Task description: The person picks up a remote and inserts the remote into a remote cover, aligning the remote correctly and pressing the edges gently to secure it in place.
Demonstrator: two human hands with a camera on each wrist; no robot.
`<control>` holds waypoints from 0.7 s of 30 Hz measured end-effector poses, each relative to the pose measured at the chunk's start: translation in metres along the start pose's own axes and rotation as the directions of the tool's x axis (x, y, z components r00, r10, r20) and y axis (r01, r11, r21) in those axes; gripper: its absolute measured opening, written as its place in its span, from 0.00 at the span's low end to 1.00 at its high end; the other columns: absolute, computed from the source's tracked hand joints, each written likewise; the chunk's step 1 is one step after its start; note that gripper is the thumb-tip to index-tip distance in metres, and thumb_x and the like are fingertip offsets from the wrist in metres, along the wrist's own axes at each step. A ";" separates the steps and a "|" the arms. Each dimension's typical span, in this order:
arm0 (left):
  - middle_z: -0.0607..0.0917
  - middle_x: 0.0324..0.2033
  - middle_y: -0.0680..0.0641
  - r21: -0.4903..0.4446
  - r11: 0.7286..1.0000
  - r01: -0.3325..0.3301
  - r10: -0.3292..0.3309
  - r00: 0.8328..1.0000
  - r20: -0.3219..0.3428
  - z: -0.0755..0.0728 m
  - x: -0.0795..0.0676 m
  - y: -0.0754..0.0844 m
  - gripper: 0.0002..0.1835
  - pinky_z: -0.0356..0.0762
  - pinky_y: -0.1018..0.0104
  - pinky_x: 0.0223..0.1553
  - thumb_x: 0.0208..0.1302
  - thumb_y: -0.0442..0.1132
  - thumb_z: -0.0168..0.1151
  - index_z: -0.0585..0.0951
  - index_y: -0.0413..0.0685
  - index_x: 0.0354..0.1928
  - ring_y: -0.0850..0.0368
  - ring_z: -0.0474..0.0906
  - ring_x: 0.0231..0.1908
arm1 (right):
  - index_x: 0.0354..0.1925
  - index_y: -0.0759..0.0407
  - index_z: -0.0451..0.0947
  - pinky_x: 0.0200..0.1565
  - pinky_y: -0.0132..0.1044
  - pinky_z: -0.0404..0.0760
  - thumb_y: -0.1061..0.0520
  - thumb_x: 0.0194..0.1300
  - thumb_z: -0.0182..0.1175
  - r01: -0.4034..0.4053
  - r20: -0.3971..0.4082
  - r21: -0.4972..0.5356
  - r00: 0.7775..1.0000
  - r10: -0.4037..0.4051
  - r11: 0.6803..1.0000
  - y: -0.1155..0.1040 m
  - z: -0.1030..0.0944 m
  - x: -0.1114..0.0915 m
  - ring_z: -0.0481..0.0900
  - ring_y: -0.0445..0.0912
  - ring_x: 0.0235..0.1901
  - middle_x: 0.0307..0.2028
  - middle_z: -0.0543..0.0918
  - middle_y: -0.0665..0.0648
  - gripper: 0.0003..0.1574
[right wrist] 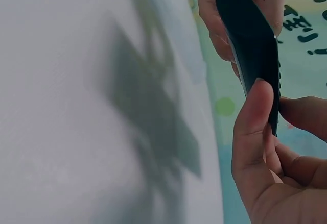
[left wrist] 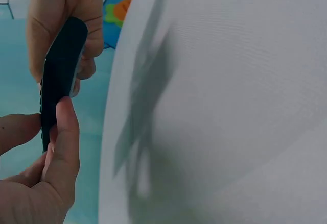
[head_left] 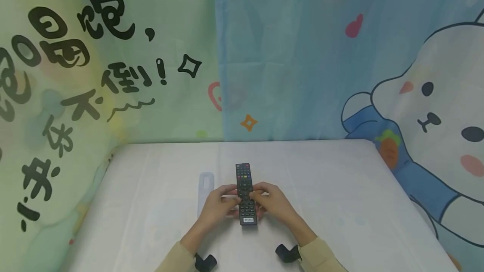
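Note:
A long black remote control [head_left: 244,179], with rows of small buttons and a white label at its near end, is held upright between both hands over the table. My left hand [head_left: 219,205] grips its left edge, the thumb on the button side and fingers behind. From the other side my right hand [head_left: 275,204] pinches the right edge, its thumb lying over the buttons. Both wrist views show the dark back of the remote control [left wrist: 64,60] and fingertips [right wrist: 258,94] pressing against it. Its shadow falls on the white cloth below, apart from it.
White cloth covers the table [head_left: 321,188]. Just left of the remote lies a pale blue strip [head_left: 206,179] with a rounded, slotted end. Black wrist devices [head_left: 288,253] stick out at both cuffs. Printed curtains [head_left: 280,74] hang behind the table's back edge.

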State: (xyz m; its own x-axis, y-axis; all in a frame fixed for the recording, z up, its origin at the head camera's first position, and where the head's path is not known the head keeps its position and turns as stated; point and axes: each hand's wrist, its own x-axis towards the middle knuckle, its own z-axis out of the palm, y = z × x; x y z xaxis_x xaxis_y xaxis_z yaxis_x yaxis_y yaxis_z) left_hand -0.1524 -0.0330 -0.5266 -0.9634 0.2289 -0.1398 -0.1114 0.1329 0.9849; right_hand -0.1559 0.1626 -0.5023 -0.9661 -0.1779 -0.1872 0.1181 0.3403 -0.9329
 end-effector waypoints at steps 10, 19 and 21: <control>0.81 0.53 0.41 -0.066 0.995 -0.079 0.078 0.997 -0.009 -0.009 -0.013 0.015 0.27 0.85 0.59 0.40 0.67 0.38 0.65 0.73 0.38 0.66 0.51 0.86 0.43 | 0.54 0.69 0.77 0.29 0.40 0.85 0.59 0.71 0.59 0.066 0.013 0.024 0.998 -0.066 0.998 -0.018 0.000 -0.007 0.82 0.49 0.27 0.37 0.78 0.59 0.17; 0.82 0.53 0.44 -0.072 0.992 -0.103 0.101 0.995 -0.025 -0.013 -0.019 0.020 0.26 0.84 0.59 0.41 0.67 0.40 0.65 0.74 0.41 0.65 0.52 0.86 0.44 | 0.52 0.69 0.78 0.29 0.41 0.85 0.60 0.72 0.59 0.113 0.042 0.045 0.993 -0.114 0.993 -0.026 0.002 -0.012 0.82 0.49 0.26 0.36 0.81 0.59 0.16; 0.82 0.53 0.44 -0.079 0.991 -0.105 0.103 0.994 -0.023 -0.013 -0.020 0.020 0.26 0.84 0.59 0.41 0.67 0.39 0.65 0.74 0.41 0.65 0.52 0.86 0.44 | 0.51 0.69 0.78 0.29 0.41 0.85 0.59 0.72 0.59 0.116 0.045 0.049 0.992 -0.118 0.992 -0.026 0.002 -0.012 0.82 0.49 0.25 0.36 0.81 0.59 0.15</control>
State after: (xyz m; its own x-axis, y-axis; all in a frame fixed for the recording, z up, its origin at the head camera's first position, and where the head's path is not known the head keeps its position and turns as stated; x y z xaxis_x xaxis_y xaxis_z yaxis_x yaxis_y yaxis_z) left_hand -0.1391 -0.0476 -0.5023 -0.9751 0.2192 -0.0350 -0.0287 0.0319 0.9991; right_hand -0.1474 0.1542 -0.4764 -0.9620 -0.2582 -0.0891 0.0163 0.2715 -0.9623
